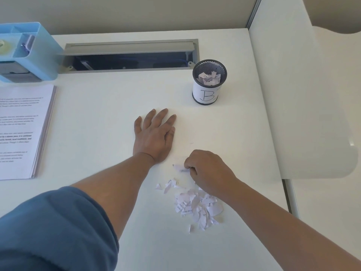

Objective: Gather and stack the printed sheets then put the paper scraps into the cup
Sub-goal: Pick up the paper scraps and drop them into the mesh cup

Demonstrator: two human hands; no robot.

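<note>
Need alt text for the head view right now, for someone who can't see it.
The right hand pinches a paper scrap above a scrap pile on the white desk; the left hand rests flat. A mesh cup holds scraps beyond; stacked printed sheets lie left.

You face a white desk (109,98) lit evenly by soft, diffuse light. At its far edge, a grey metal cable tray (129,56) sits recessed in the surface, its lid propped open over dark wiring. A light blue desk organizer (42,55) stands at the far left corner. A beige wall (136,12) rises behind the desk, and to your right a white partition panel (277,94) closes off the workspace, edged by a grey metal strip (254,11).
</note>
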